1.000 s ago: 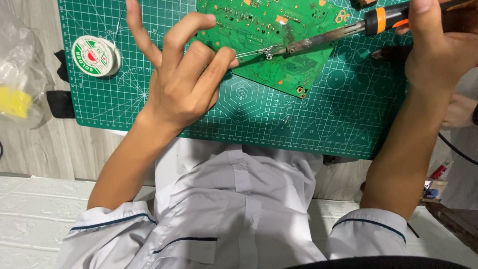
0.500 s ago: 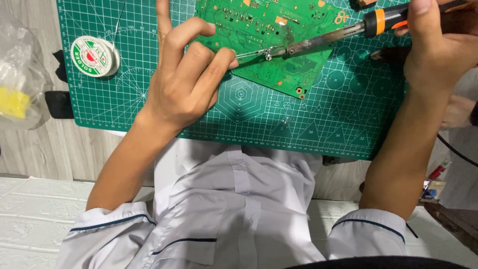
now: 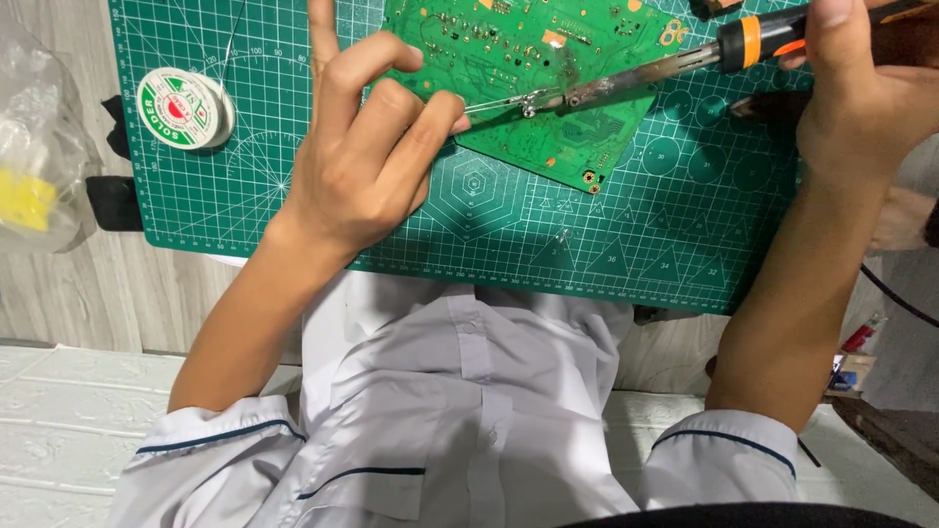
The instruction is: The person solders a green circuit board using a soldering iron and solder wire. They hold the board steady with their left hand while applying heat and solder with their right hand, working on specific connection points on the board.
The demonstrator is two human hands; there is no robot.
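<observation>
1. The green circuit board (image 3: 533,73) lay on the cutting mat (image 3: 469,210) at the tabletop's far edge.
2. The soldering iron (image 3: 626,80), gripped by the right hand (image 3: 866,93), touched the board.
3. The left hand (image 3: 367,156) pinched thin solder wire at the board's edge.
4. A solder spool (image 3: 184,108) sat to the left.

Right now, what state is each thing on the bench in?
Left hand: fingers curled on the board's edge, index finger raised.
Right hand: gripping the iron's handle.
Iron: tip lying on the board.
Board: flat on the mat, tilted askew.
Solder reel: flat on the mat, a strand trailing off.
Mat: flat on the table.
Plastic bag: crumpled beside the mat.
</observation>
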